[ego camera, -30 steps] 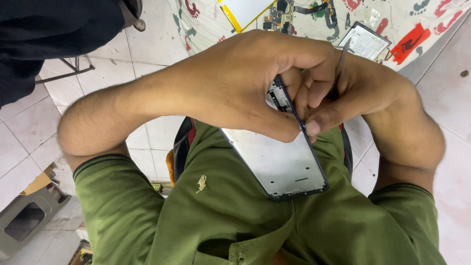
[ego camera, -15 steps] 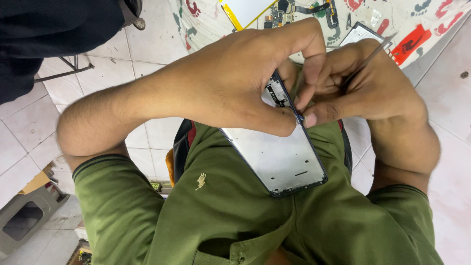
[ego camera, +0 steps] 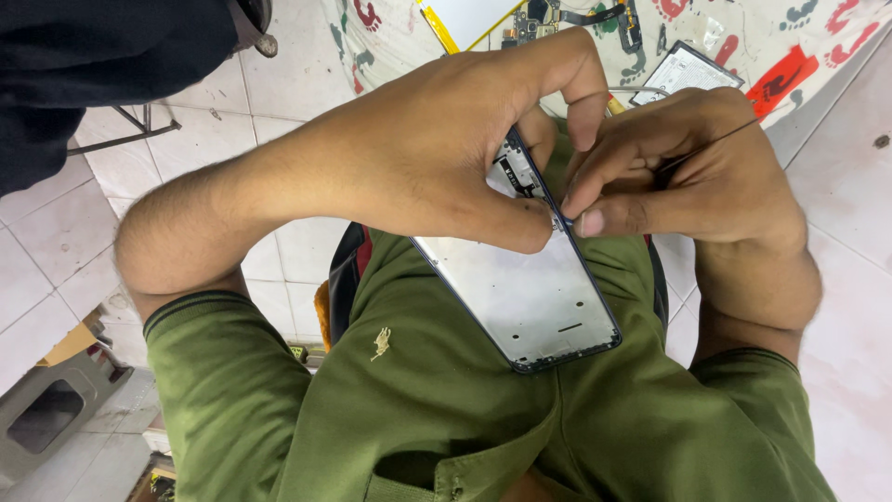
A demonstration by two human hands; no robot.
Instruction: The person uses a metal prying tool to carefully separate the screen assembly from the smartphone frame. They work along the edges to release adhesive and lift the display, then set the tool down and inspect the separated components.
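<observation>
My left hand [ego camera: 437,158] grips the upper part of a stripped phone frame [ego camera: 534,302], a dark-rimmed silvery shell with a small circuit part showing at its top. The frame rests tilted over my lap and green shirt. My right hand [ego camera: 692,181] pinches a thin metal tool [ego camera: 720,138] between thumb and fingers. Its fingertips press at the frame's right edge, right beside my left thumb. The tool's tip is hidden by my fingers.
A patterned cloth [ego camera: 390,42] at the top carries a yellow-edged white panel [ego camera: 465,19], a small circuit board [ego camera: 530,26], another phone part [ego camera: 683,70] and a red piece [ego camera: 780,79]. A person in dark clothing [ego camera: 93,65] is at top left. A grey box [ego camera: 46,418] sits on the tiled floor.
My right hand has shifted a little down the frame's right edge and turned, so the thin tool now lies flatter. My left hand keeps its grip.
</observation>
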